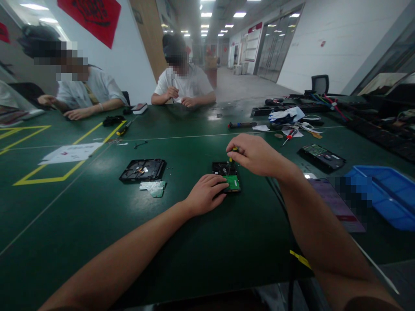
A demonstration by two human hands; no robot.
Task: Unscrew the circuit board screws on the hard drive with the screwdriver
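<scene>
A black hard drive (221,166) with a green circuit board (232,183) on its near half lies on the green table in front of me. My left hand (207,193) rests on the drive's left side, fingers lying flat and reaching onto the board. My right hand (251,154) is closed around the yellow and black handle of a screwdriver (231,159), held upright over the drive. The screwdriver's tip meets the drive near the board's far edge; the exact contact is too small to tell.
Left of the drive lie another hard drive (143,169) and a loose circuit board (153,188). At the right are a third drive (321,157), a blue tray (385,194) and tools. Two people sit across the green table (181,250).
</scene>
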